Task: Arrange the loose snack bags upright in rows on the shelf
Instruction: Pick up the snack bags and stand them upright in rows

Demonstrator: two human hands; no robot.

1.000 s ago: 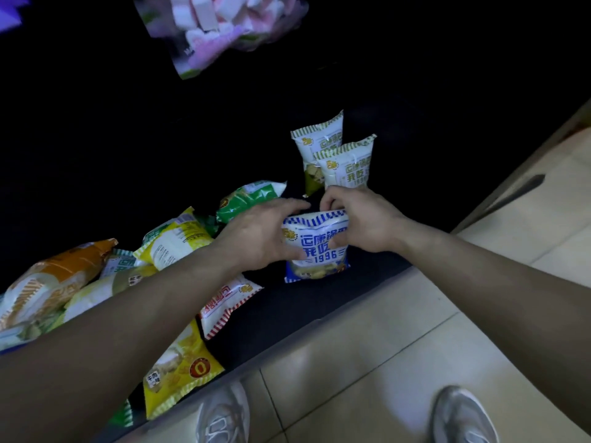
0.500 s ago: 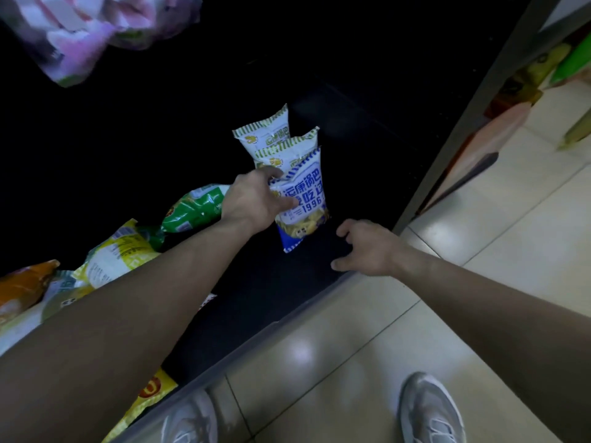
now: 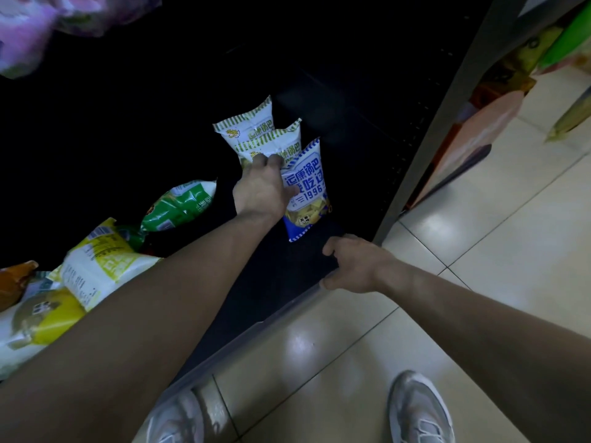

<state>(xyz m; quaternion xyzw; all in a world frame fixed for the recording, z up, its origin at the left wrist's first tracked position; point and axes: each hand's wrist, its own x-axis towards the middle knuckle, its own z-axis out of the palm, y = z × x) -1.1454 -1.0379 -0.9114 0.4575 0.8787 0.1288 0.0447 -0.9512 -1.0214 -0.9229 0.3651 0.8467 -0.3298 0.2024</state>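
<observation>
Blue-and-white snack bag stands upright on the dark shelf, gripped by the left hand from its 9 o'clock side. Two green-striped bags stand touching it at 11 o'clock. The right hand, loosely curled and holding nothing, rests at the shelf's front edge, at 5 o'clock of the bag. Loose bags lie at 8 o'clock.

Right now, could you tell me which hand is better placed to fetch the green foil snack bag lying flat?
Probably the left hand: it is beside the green foil snack bag, though holding the blue-and-white snack bag. The right hand rests farther away.
</observation>
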